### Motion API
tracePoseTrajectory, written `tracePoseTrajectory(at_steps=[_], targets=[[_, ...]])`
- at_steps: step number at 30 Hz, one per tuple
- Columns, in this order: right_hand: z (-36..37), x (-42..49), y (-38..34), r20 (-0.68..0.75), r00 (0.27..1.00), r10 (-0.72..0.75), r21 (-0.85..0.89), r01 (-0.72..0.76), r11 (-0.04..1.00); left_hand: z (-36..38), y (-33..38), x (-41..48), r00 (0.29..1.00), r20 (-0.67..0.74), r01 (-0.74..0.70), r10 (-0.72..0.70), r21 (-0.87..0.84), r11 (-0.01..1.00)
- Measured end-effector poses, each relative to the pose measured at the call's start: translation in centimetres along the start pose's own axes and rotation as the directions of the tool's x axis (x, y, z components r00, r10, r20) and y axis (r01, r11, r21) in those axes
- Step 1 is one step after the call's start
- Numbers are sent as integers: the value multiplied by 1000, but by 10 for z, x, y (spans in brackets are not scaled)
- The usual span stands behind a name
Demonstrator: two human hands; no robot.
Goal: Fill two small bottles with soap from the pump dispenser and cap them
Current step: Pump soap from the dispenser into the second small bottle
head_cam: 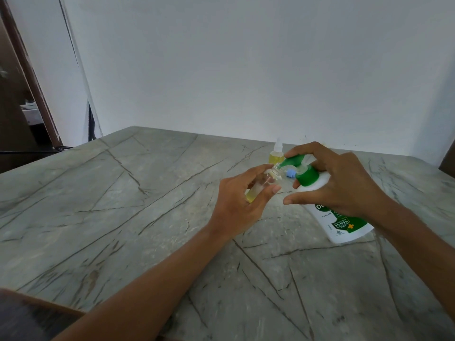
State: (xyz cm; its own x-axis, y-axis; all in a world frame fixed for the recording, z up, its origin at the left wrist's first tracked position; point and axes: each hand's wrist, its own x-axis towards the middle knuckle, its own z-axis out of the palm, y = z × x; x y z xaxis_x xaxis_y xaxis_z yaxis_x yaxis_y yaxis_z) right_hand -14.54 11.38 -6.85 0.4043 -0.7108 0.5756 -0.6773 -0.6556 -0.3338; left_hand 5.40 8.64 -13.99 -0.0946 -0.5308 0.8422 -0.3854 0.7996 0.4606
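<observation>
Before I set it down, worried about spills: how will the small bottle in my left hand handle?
The small bottle is narrow and only part full, so probably light and apt to tip. Its neck is open, so tipping would likely spill.

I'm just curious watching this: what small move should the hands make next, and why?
Probably the right hand presses the green pump head down: the small bottle in the left hand holds only a little yellow soap, and its open mouth sits at the nozzle. The blue cap can wait.
</observation>
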Motion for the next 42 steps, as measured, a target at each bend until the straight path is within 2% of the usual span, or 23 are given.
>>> tracePoseTrajectory(at_steps=[6, 10, 14, 23, 35, 42], targets=[[-1, 1, 1, 12, 1000, -25, 17, 25, 1000, -1, 1, 1, 1000, -15, 5, -5, -11, 1000], [-1, -1, 1, -31, 998, -48, 45, 49, 998, 0, 1, 1, 1000, 6, -15, 15, -6, 1000], [-1, 0, 1, -36, 999, -15, 60, 17, 998, 1, -1, 0, 999, 25, -32, 32, -1, 999], [0, 0, 3, 12, 1000, -5, 29, 5, 1000, 0, 1, 1, 1000, -7, -2, 2, -10, 1000], [2, 2, -2, -55, 998, 4, 9, -3, 1000, 0, 0, 1, 1000, 17, -11, 11, -4, 1000], [2, 3, 1, 3, 1000, -21, -31, 21, 999, -2, 0, 2, 1000, -23, 21, -21, -18, 1000]])
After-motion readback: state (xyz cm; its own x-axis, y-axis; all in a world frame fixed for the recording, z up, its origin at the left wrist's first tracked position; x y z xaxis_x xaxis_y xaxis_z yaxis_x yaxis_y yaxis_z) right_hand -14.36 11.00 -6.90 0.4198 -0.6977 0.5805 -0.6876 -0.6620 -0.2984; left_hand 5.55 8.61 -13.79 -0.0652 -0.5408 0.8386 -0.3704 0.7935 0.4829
